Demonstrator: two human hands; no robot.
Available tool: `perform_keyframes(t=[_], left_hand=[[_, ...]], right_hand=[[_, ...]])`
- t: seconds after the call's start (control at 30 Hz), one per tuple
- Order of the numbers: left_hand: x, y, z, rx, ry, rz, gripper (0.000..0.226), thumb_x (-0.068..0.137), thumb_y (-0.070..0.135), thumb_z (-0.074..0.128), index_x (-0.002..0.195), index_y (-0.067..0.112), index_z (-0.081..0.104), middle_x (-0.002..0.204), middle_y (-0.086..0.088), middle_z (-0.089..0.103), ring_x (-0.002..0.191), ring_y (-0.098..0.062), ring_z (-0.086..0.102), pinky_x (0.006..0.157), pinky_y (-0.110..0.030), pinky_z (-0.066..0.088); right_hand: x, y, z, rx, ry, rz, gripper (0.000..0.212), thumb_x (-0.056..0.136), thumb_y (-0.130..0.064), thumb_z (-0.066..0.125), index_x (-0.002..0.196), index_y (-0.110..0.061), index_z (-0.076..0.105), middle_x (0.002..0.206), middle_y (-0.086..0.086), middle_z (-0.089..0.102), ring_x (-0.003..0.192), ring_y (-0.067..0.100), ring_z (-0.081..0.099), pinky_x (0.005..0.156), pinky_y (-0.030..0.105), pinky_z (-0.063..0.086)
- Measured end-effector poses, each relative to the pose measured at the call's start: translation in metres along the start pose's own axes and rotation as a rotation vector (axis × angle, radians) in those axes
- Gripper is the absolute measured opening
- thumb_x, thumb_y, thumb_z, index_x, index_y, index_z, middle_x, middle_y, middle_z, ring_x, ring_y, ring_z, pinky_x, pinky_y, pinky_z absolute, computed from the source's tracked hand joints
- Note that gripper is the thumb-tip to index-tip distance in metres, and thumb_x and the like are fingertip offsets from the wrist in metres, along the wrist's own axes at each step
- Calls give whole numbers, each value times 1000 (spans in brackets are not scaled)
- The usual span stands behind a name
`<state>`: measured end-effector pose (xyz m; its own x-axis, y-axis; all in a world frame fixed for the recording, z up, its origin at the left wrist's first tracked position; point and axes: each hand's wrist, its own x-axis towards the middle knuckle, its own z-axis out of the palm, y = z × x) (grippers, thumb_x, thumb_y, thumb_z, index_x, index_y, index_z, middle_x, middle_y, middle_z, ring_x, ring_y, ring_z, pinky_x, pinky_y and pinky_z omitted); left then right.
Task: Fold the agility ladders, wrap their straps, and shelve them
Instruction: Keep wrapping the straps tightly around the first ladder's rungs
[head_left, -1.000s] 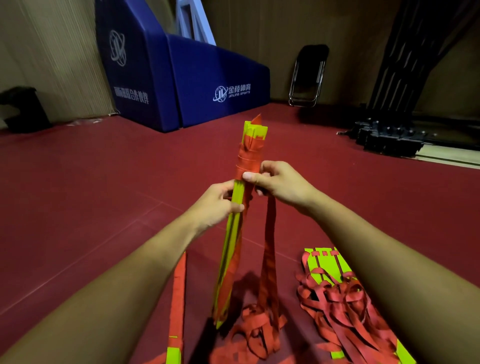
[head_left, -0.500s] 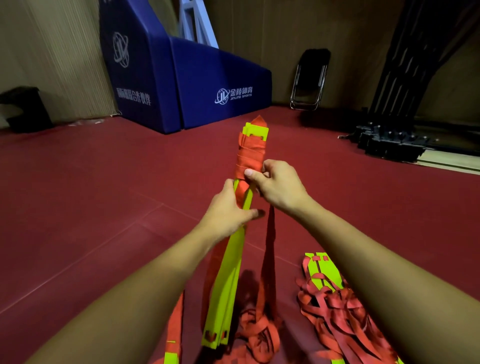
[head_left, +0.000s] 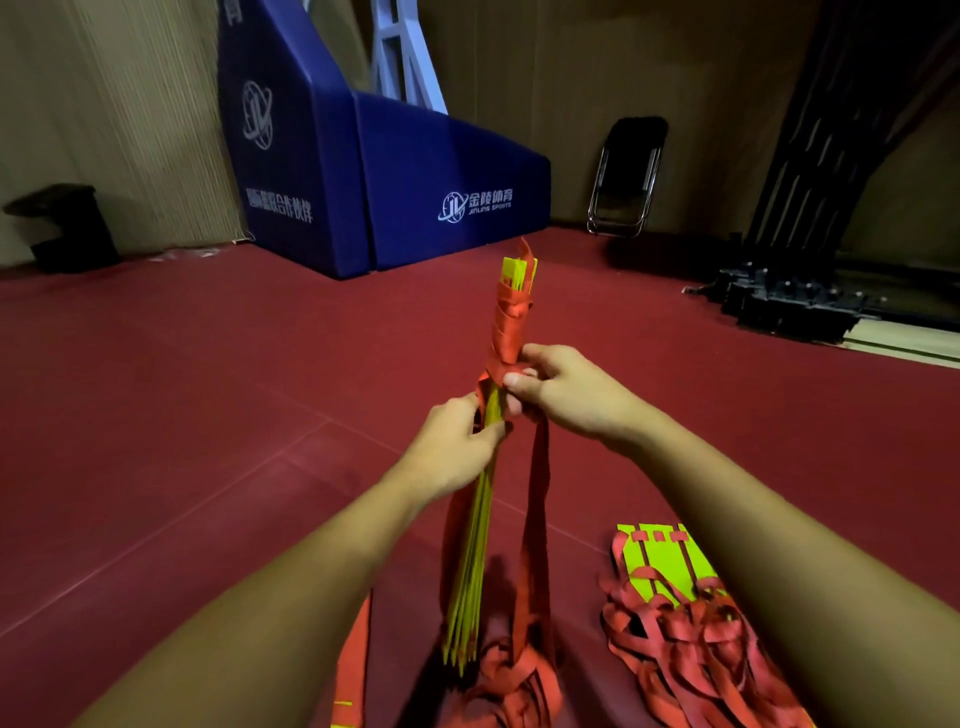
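The folded ladder (head_left: 475, 561) is held upright before the person, its lower end near the red floor (head_left: 208, 415). Red strap (head_left: 511, 322) is wound round its top, and the loose tail (head_left: 537, 499) hangs to a heap below. The left hand (head_left: 457, 441) grips the yellow rungs under the winding, while the right hand (head_left: 566, 389) pinches the strap against them. Rungs look light and stiff, webbing limp and quick to slacken, so gripping just under the last turn seems best. A 2nd ladder (head_left: 670, 571) lies tangled nearby.

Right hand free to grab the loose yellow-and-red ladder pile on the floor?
Probably not yet: the right hand pinches the red webbing strap against the upright bundle of yellow plastic rungs. Nothing lies over the tangled yellow-and-red ladder pile; it sits below that forearm.
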<state>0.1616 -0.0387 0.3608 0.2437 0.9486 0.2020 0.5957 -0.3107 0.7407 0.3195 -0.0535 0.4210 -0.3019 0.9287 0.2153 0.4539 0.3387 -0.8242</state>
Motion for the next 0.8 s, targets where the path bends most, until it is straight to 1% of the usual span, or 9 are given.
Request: perform_keyframes(t=[0.03,0.1,0.2,0.27,0.37,0.47,0.6,0.67,0.8], left_hand=[[0,0,0,-24,-36,3,12,88,31,64,94,42,65,83,8,69,75,-12,63,76,-19,51],[5,-6,3,-99,-63,12,34,77,46,61,106,29,67,100,-1,73,94,-25,68,93,-40,54],[8,-5,0,-176,-125,11,41,76,35,61,115,22,66,110,-2,73,107,-24,68,102,-47,50],[5,-1,-4,-176,-147,13,42,73,23,66,114,25,63,106,3,72,105,-18,68,99,-40,53],[4,-4,-3,-67,-130,10,38,71,13,81,96,31,59,84,11,68,84,-14,65,80,-32,55],[6,-9,0,-182,-122,-44,40,60,18,78,94,28,63,90,2,74,91,-22,73,86,-44,59],[5,-6,-5,-282,-115,-58,49,75,-6,72,120,10,61,93,-4,70,88,-23,69,90,-50,57],[6,-7,-6,-295,-136,-66,44,83,-14,64,122,4,55,90,-7,67,83,-19,63,89,-49,54],[3,-7,-4,-162,-103,-41,56,68,30,82,115,20,53,96,-8,67,86,-22,62,85,-49,53]], right_hand=[[0,1,-1,-15,7,-5,8,100,-8,53,101,-5,60,62,-2,57,51,6,47,52,17,37],[0,3,-3,-26,64,-14,15,98,-14,59,105,-1,62,58,-3,57,46,2,45,49,16,34],[1,6,-7,-12,112,-27,25,95,-21,65,103,2,63,55,-4,56,44,2,44,49,17,33],[3,8,-6,-52,135,-50,28,93,-26,67,96,2,64,55,-4,55,46,5,44,53,25,35],[8,15,1,-98,258,-46,32,87,-35,73,80,-7,58,54,-5,54,46,7,44,53,30,35],[13,19,3,-97,405,-13,41,80,-40,78,70,-17,46,53,-4,55,48,13,47,55,32,38],[10,18,-8,-92,206,-38,27,86,-33,74,82,-14,56,57,-2,63,54,12,57,63,36,46],[7,17,-11,-108,129,-64,19,91,-29,70,81,-16,60,59,-4,62,53,6,54,60,32,42],[7,16,-4,-186,245,-46,32,93,-29,66,64,-17,58,55,-5,60,47,5,47,57,29,35]])
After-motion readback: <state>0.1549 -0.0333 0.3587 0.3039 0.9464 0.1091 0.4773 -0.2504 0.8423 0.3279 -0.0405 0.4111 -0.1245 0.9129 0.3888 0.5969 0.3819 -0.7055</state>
